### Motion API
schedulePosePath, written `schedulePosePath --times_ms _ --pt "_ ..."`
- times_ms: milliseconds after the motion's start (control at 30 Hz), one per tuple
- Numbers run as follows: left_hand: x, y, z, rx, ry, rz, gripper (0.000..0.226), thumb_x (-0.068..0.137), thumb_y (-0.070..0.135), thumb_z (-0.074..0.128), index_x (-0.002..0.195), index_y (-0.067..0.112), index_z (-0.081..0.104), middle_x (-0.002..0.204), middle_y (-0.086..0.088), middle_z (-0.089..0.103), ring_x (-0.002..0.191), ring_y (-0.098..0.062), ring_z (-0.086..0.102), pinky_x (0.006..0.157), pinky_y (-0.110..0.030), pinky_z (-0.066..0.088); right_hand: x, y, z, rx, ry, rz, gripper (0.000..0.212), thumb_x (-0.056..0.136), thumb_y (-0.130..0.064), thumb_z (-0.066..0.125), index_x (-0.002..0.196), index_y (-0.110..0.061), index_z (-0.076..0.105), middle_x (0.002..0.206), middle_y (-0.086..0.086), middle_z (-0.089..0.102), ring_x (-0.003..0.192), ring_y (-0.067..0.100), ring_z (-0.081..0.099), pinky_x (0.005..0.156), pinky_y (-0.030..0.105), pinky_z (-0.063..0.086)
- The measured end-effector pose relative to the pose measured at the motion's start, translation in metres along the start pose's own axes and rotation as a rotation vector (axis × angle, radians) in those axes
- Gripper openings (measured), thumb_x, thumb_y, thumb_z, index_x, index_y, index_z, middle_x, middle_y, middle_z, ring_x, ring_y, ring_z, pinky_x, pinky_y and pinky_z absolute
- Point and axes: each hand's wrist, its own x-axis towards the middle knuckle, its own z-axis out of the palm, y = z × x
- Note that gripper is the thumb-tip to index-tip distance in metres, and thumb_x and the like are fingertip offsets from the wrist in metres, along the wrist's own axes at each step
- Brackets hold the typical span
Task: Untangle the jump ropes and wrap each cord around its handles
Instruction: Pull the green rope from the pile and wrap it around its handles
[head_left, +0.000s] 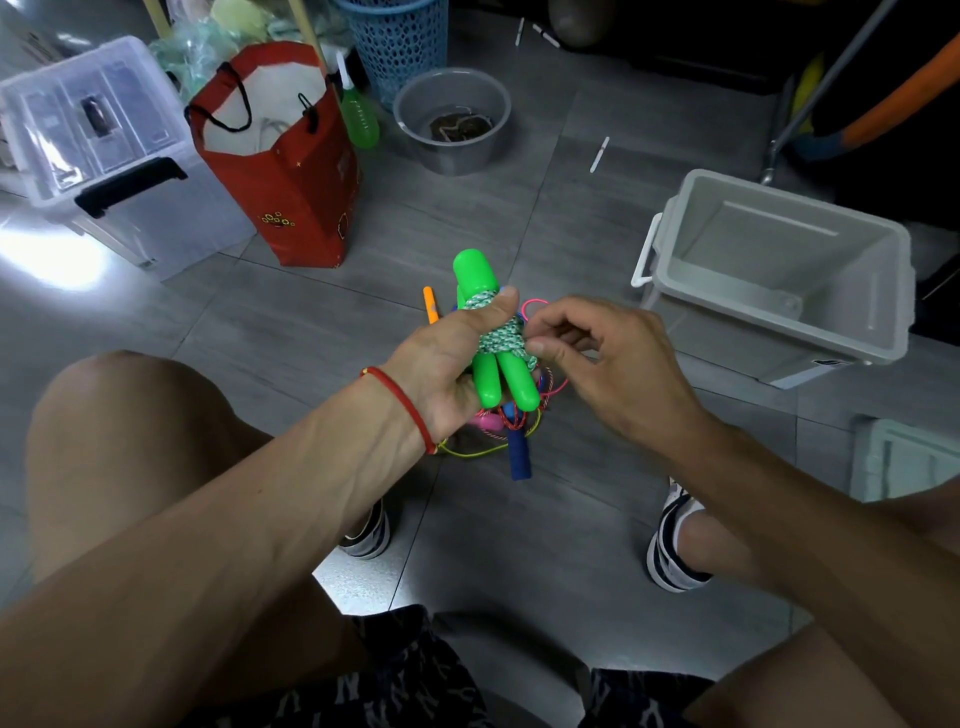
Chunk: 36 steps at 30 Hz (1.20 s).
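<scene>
My left hand (441, 364) grips a pair of bright green jump rope handles (475, 275) held side by side, thumb pressed across the green-and-white cord (501, 335) wound round their middle. My right hand (597, 353) pinches the cord at the right side of the bundle with thumb and fingertips. On the floor below lies a tangle of other ropes (519, 415): a blue handle (518, 460), a pink handle (491, 422), an orange handle (430, 304), and thin pink, red and yellow cords, partly hidden by my hands.
A grey plastic bin (779, 312) stands open at the right. A red paper bag (291, 171), a clear storage box (104, 156), a grey basin (452, 156) and a blue basket (395, 47) sit at the back. My knees and feet flank the pile.
</scene>
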Motion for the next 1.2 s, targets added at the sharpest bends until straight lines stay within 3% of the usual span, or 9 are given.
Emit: schedulePosePath --times_ms 133,267,433,500,633,767,900,1100,1200 --pt "-0.004 0.0 0.005 -0.024 -0.01 -0.004 0.02 0.096 0.026 0.063 0.105 0.009 0.057 0.094 -0.012 0.062 0.077 -0.025 0.062 0.074 -0.04 0.059 -0.005 -0.001 0.0 -0.169 0.04 -0.184 0.006 0.09 -0.005 0.069 0.092 -0.008 0.066 0.084 0.006 0.064 0.077 0.024 0.062 0.071 0.04 0.051" --pt "-0.006 0.003 0.006 -0.1 -0.026 -0.027 0.031 0.095 0.027 0.064 0.115 0.007 0.053 0.109 -0.017 0.057 0.097 -0.03 0.058 0.098 -0.047 0.052 -0.013 0.004 0.003 -0.391 0.054 -0.373 0.022 0.086 0.004 0.071 0.107 -0.003 0.069 0.096 0.011 0.066 0.085 0.029 0.065 0.077 0.037 0.054" --pt "-0.006 -0.001 0.007 -0.114 0.037 0.027 0.038 0.092 0.028 0.069 0.118 0.004 0.056 0.105 -0.021 0.061 0.084 -0.032 0.066 0.062 -0.051 0.062 -0.014 0.002 0.004 -0.392 0.101 -0.365 0.008 0.092 -0.001 0.066 0.099 -0.004 0.069 0.091 0.009 0.066 0.082 0.025 0.063 0.077 0.033 0.051" --pt "-0.005 -0.003 0.008 -0.127 0.103 0.085 0.047 0.088 0.027 0.074 0.121 -0.001 0.058 0.097 -0.021 0.063 0.075 -0.031 0.067 0.058 -0.045 0.06 -0.013 0.0 0.01 -0.329 0.173 -0.332 0.006 0.093 -0.003 0.065 0.094 -0.003 0.071 0.09 0.009 0.068 0.081 0.024 0.066 0.077 0.033 0.054" --pt "-0.007 -0.006 0.014 -0.143 0.143 0.256 0.025 0.089 0.019 0.073 0.101 0.003 0.058 0.072 -0.012 0.061 0.052 -0.02 0.061 0.047 -0.026 0.052 -0.015 -0.007 0.014 -0.144 0.239 -0.172 0.014 0.088 -0.017 0.075 0.094 -0.004 0.075 0.098 0.006 0.071 0.09 0.018 0.069 0.086 0.028 0.053" --pt "-0.008 -0.014 0.018 -0.132 0.153 0.289 0.039 0.088 0.02 0.075 0.111 -0.007 0.06 0.091 -0.021 0.061 0.073 -0.029 0.062 0.062 -0.038 0.056 -0.01 -0.01 0.01 -0.095 0.217 -0.117 0.011 0.084 -0.016 0.078 0.081 -0.007 0.073 0.091 0.004 0.067 0.083 0.015 0.065 0.077 0.027 0.05" --pt "-0.012 -0.011 0.021 -0.126 0.143 0.318 0.037 0.089 0.02 0.074 0.114 -0.004 0.062 0.088 -0.018 0.062 0.059 -0.022 0.062 0.052 -0.029 0.054 -0.005 -0.012 0.009 -0.193 0.198 -0.208 0.01 0.084 -0.008 0.074 0.077 -0.004 0.067 0.089 0.007 0.064 0.077 0.021 0.063 0.071 0.032 0.05" --pt "-0.01 -0.008 0.016 -0.093 0.158 0.356 0.032 0.088 0.02 0.076 0.108 -0.001 0.062 0.086 -0.018 0.062 0.063 -0.023 0.062 0.055 -0.029 0.055 -0.002 -0.008 0.005 -0.517 0.124 -0.493 0.013 0.086 -0.005 0.061 0.074 -0.001 0.059 0.079 0.013 0.059 0.071 0.031 0.058 0.066 0.041 0.051" --pt "-0.011 -0.002 0.012 -0.096 0.157 0.374 0.037 0.087 0.018 0.076 0.114 -0.001 0.058 0.089 -0.019 0.06 0.065 -0.025 0.062 0.054 -0.032 0.055 -0.001 -0.004 0.002 -0.491 0.124 -0.451 0.013 0.088 -0.008 0.062 0.077 -0.001 0.061 0.083 0.012 0.06 0.075 0.03 0.06 0.069 0.041 0.051"
